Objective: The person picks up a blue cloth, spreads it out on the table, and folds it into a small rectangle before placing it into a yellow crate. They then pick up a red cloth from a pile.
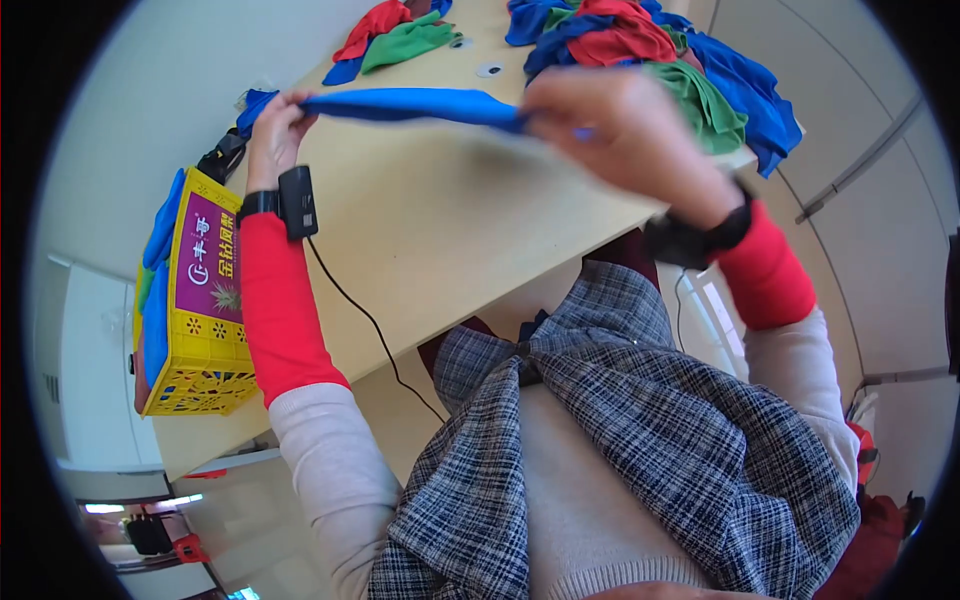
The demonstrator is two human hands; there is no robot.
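Blue cloth [410, 103] hangs stretched between my two hands above the pale wooden table [440, 230], pulled into a long flat band that sags slightly toward my right. My left hand [275, 125] pinches one end, fingers closed tight on the corner. My right hand [620, 130] is blurred, but its fingers are curled shut around the other end.

Beneath the cloth the tabletop is bare across its whole middle, smooth and matte, so there is open room under and in front of my hands. The near edge of the table runs diagonally just in front of my chest, and the left edge falls away just beside my left forearm.

Beyond my right hand lies a rumpled pile of cloths [680, 60], blue, red and green, soft and loosely folded over each other, spilling over the far right corner of the table. A smaller heap of cloths [395, 35] in the same three colours sits at the far edge, well apart from my left hand. Between the two heaps is a small round white disc [489, 70] set in the tabletop.

At the left, a yellow plastic crate [195, 340] with latticed walls and a purple panel stands near my left elbow, blue cloth draped over its rim. A thin black cable [365, 320] trails from the black device strapped at my left wrist [297, 200] down across the table edge.
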